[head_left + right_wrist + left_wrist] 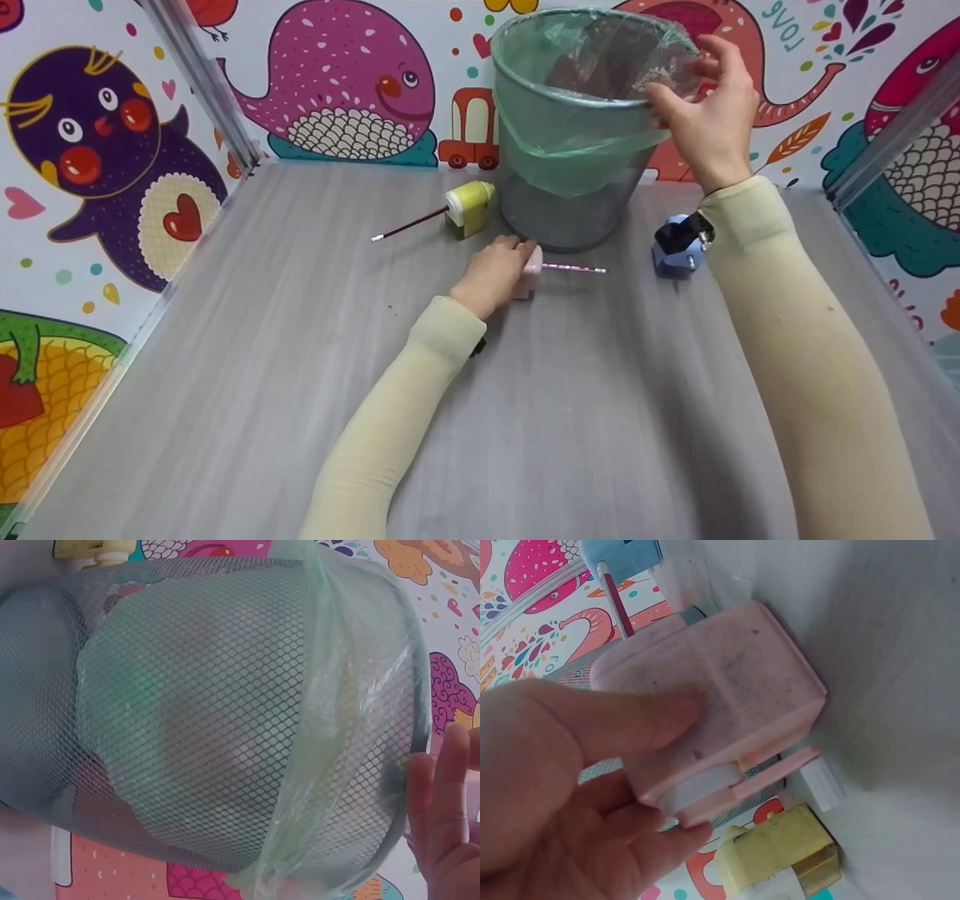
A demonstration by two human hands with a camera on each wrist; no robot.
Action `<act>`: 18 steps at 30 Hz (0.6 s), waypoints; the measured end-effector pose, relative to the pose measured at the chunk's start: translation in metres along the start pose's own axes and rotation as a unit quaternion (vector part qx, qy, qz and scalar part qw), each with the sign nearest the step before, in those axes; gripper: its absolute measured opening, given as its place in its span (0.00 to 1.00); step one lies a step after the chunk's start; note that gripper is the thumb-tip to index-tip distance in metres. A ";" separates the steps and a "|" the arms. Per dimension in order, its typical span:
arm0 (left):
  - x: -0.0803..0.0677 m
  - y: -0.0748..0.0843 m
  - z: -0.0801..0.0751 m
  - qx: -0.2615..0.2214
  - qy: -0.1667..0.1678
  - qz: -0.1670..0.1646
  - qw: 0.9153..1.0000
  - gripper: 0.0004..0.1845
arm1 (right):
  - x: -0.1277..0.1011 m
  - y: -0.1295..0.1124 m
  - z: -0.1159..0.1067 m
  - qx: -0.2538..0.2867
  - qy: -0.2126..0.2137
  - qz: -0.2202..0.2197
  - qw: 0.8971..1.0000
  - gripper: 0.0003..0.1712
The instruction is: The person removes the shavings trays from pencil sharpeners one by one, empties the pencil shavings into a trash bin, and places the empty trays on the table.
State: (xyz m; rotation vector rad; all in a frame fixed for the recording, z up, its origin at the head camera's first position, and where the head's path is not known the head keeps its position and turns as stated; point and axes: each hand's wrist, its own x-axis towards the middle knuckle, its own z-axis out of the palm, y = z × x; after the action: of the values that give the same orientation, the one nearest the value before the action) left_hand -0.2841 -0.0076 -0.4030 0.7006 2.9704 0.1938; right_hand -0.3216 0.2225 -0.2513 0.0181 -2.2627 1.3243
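Left hand (562, 754), closest in its wrist view: thumb and fingers pinch pink sharpener (720, 679) between them, pencil (574, 268) projecting. Right hand (709, 116): fingers and thumb spread at bin (562, 216) rim; cannot tell whether they pinch anything. Yellow sharpener (469, 210) stands beside bin.

So the left hand (491, 277) was gripping a pink sharpener (529, 279), pencil (574, 268) poking out. Right hand (712, 120) was up at the top of the bin (559, 217), with a yellow sharpener (470, 210) just beside it.
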 end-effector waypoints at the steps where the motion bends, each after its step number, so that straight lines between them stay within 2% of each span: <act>1: 0.000 0.000 0.000 -0.001 0.000 0.000 1.000 0.33 | 0.000 0.000 0.000 -0.002 0.000 0.002 1.000 0.38; 8: 0.000 -0.001 0.000 -0.014 -0.004 0.001 1.000 0.34 | 0.001 0.001 -0.001 0.002 0.003 0.030 1.000 0.37; 15: 0.000 -0.001 0.000 -0.016 -0.007 -0.001 1.000 0.35 | 0.002 0.001 0.002 0.078 0.007 0.025 0.997 0.29; 18: -0.001 -0.001 0.001 -0.014 -0.002 0.000 1.000 0.35 | 0.002 0.000 0.003 0.086 0.004 0.029 0.996 0.30</act>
State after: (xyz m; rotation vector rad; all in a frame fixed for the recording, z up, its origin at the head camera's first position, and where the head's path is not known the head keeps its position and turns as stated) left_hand -0.2838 -0.0087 -0.4038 0.6960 2.9584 0.2341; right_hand -0.3248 0.2206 -0.2510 0.0078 -2.1515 1.5430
